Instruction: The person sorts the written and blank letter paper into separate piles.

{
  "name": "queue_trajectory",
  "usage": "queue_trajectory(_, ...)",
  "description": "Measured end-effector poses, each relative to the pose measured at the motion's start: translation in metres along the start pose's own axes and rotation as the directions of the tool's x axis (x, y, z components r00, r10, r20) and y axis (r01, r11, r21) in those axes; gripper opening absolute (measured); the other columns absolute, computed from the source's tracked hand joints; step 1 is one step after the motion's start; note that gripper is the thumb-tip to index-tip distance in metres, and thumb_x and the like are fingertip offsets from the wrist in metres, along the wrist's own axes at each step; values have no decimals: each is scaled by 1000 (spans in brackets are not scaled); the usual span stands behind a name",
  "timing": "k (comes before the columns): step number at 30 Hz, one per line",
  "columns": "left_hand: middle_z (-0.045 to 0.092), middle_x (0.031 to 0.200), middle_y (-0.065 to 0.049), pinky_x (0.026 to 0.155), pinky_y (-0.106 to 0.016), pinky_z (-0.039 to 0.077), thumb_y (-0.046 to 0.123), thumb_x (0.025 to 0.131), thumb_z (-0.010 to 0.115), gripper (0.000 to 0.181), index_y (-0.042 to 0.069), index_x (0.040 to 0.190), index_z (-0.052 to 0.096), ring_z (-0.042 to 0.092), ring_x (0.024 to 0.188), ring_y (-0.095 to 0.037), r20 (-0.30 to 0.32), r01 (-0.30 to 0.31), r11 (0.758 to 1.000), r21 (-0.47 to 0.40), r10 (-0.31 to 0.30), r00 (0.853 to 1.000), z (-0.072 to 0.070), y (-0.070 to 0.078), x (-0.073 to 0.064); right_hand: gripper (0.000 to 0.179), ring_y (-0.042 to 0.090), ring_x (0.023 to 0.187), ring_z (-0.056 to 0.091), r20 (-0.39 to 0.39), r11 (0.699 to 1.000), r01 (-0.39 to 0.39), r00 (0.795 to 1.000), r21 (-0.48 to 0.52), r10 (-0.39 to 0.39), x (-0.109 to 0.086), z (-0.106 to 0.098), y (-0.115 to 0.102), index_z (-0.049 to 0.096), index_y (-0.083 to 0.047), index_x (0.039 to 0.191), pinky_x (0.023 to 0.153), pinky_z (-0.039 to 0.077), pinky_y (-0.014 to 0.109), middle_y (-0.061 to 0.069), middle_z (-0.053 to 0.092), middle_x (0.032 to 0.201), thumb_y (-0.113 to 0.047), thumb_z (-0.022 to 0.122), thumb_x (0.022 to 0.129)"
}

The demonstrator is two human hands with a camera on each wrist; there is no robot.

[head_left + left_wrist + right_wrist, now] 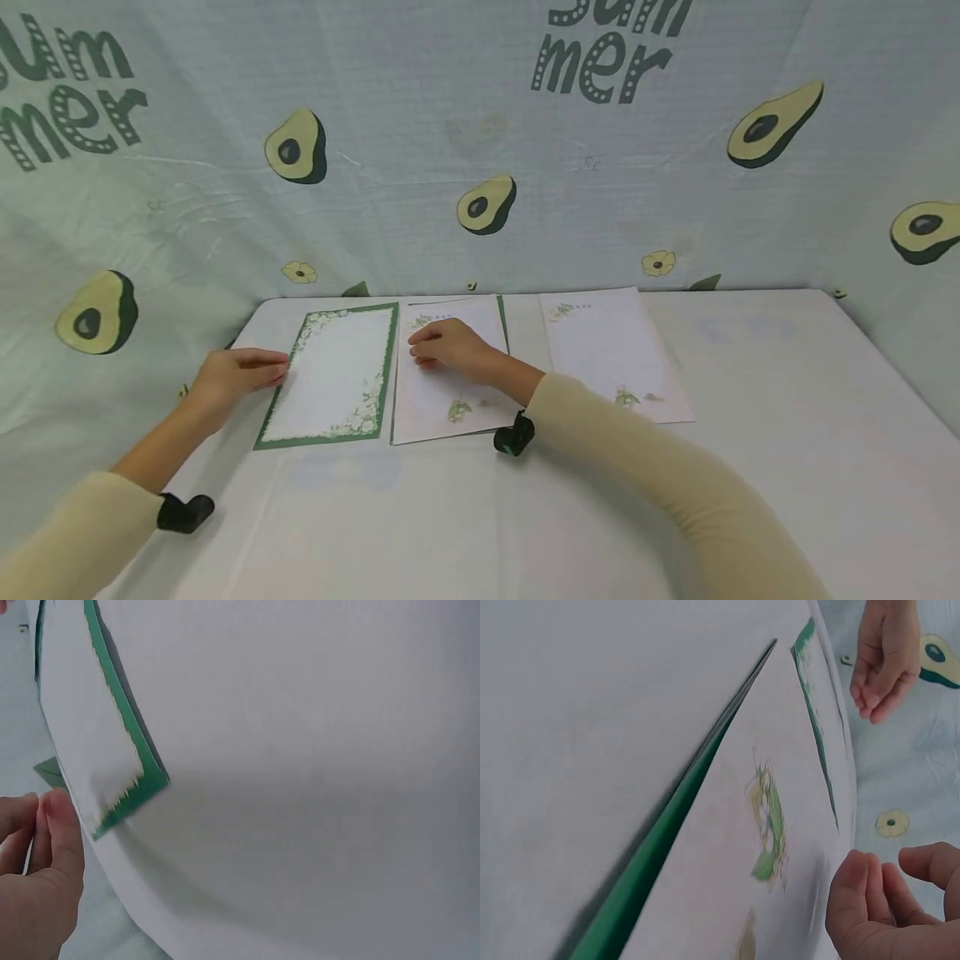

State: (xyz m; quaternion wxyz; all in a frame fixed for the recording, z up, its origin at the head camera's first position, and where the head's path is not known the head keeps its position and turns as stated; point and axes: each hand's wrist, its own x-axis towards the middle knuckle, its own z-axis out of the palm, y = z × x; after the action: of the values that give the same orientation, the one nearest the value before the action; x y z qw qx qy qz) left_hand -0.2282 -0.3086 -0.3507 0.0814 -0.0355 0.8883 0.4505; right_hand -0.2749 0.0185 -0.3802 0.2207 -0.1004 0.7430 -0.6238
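Observation:
A white sheet with a green floral border [337, 367] lies on the left of the table. At its left edge is my left hand [240, 375], fingers fairly straight and fingertips right at the border. The left wrist view shows its thumb and fingers close together beside the sheet's green corner [150, 780]. To the right, a pale pink-edged sheet [427, 417] lies over another green-edged one [503, 321]. My right hand [453, 348] hovers over this pair with loosely bent fingers. Nothing shows between its thumb and fingers in the right wrist view.
Another pale sheet [600, 342] with a small leafy print lies farther right. A white cloth covers the table [420, 533]. Behind it hangs a curtain [390, 217] printed with avocados and lettering. Black wrist cameras [185, 513] sit on both forearms.

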Motion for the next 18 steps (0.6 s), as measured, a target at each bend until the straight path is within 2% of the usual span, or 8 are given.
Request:
queue_trajectory(4,62,118,-15,86,-28,55,20,93,62,44,-10,124,55,65,94,-4,66,-61,996,-72,66,996,17,10,-3,27,20,96,65,-42,994,44,998,-100,-48,-11,-22,1,65,-1,115,81,57,24,5,66,106,-15,63,92)
queue_trajectory(10,62,119,-21,87,-30,55,23,92,64,43,-8,121,58,67,99,-16,133,-87,986,-142,106,985,41,24,-1,24,18,98,66,-85,982,91,991,-168,-106,-36,-51,4,64,-1,113,84,56,25,8,66,109,-14,59,94)
queue_trajectory(13,62,119,-23,87,-31,55,22,93,63,40,-8,120,59,66,101,-22,162,-98,983,-156,124,979,51,33,1,23,17,98,66,-102,973,88,988,-215,-112,-50,-64,5,64,-3,113,87,55,27,8,66,110,-15,59,94)
queue_trajectory(18,63,117,-23,88,-33,55,18,94,61,35,-6,119,60,65,102,-28,186,-97,979,-178,130,974,69,45,3,22,15,97,65,-137,939,52,985,-339,-104,-69,-83,13,64,-7,112,85,55,28,5,67,107,-18,59,94)
